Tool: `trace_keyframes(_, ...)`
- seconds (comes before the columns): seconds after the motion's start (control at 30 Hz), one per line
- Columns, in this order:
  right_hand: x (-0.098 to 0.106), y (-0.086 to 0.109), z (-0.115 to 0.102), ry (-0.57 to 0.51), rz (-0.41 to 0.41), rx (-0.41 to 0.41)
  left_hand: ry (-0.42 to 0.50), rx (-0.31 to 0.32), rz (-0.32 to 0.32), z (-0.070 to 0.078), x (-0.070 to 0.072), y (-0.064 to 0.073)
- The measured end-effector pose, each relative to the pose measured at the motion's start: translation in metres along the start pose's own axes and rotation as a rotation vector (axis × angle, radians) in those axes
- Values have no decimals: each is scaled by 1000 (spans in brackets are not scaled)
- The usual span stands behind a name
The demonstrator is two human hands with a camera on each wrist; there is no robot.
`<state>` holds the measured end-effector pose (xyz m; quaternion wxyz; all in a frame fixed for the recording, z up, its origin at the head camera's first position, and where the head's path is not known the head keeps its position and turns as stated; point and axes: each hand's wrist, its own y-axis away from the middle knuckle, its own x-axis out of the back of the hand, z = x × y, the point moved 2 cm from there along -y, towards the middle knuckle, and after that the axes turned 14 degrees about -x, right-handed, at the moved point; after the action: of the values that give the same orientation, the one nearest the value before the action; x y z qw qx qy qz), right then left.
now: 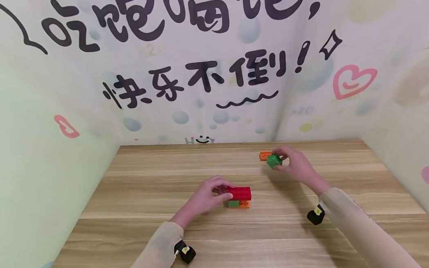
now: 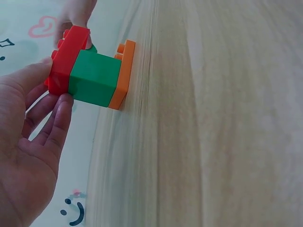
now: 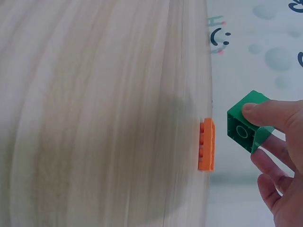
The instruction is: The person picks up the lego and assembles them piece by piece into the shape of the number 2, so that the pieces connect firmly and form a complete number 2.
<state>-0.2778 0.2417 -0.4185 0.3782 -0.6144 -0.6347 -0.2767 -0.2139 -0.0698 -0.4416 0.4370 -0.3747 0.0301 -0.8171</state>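
Observation:
My left hand (image 1: 205, 197) pinches a red brick (image 1: 242, 193) between thumb and fingers. Under the red brick sits a green brick (image 2: 94, 78), which stands at one end of a flat orange brick (image 2: 124, 75); bare studs show at the other end. Farther back and to the right, my right hand (image 1: 298, 165) pinches another green brick (image 3: 239, 128), tilted so its hollow underside shows in the right wrist view. Close by it, a second flat orange brick (image 3: 207, 146) lies studs up on the table, partly covered by hand and brick in the head view.
The wood-grain table (image 1: 158, 174) ends at a printed back wall (image 1: 206, 122) with dark lettering, just behind the second orange brick. Pale side walls stand left and right. A small black camera (image 1: 316, 215) hangs at the right wrist, another (image 1: 186, 252) at the left.

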Motion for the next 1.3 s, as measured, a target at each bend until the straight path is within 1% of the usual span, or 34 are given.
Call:
trace_keyframes(0.2,-1,5,-9,-3,15,41,-5,10,2,0,0,-1)
trace_keyframes(0.33,-2,8,-14,-11,19,64,-1,0,8,-2,0,-2)
trace_keyframes(0.57,-1,13,-24,-45,-6,47,5,-18,9,-3,-1,-3)
trace_keyframes(0.8,-2,18,-34,-81,-12,64,17,-14,13,-4,-1,-4)
trace_keyframes(1.07,-3,27,-46,-107,-21,114,18,-10,18,-6,-3,-4)
trace_keyframes(1.3,-6,33,-55,-107,-36,157,9,-18,18,-6,-3,-5)
